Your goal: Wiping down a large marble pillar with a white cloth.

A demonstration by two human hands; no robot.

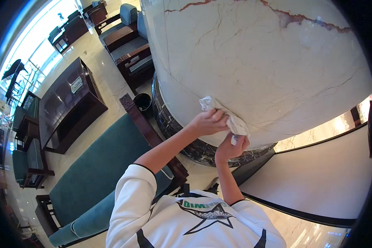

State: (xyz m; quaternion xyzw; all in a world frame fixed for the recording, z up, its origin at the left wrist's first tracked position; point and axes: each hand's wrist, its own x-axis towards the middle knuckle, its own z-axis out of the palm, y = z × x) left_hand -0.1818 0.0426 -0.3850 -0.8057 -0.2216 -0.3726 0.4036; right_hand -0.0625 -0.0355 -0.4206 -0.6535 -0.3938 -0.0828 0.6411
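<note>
A crumpled white cloth (235, 122) is held between my two hands, in front of a large round marble column (260, 71). My left hand (211, 122) has its fingers closed on the cloth's middle, and one bunched end sticks out beyond them. Lower down and to the right, my right hand (232, 146) pinches the other end. The column is glossy cream stone with fine cracks and reddish-brown veins. The cloth appears against or very near its surface; exact contact cannot be told.
A dark marble base (201, 152) rings the column. To the left stand a green-cushioned wooden sofa (102, 167), a black bin (142, 102), a dark wood table (68, 102) and armchairs (130, 46). On the right is a white panel with a black frame (310, 176).
</note>
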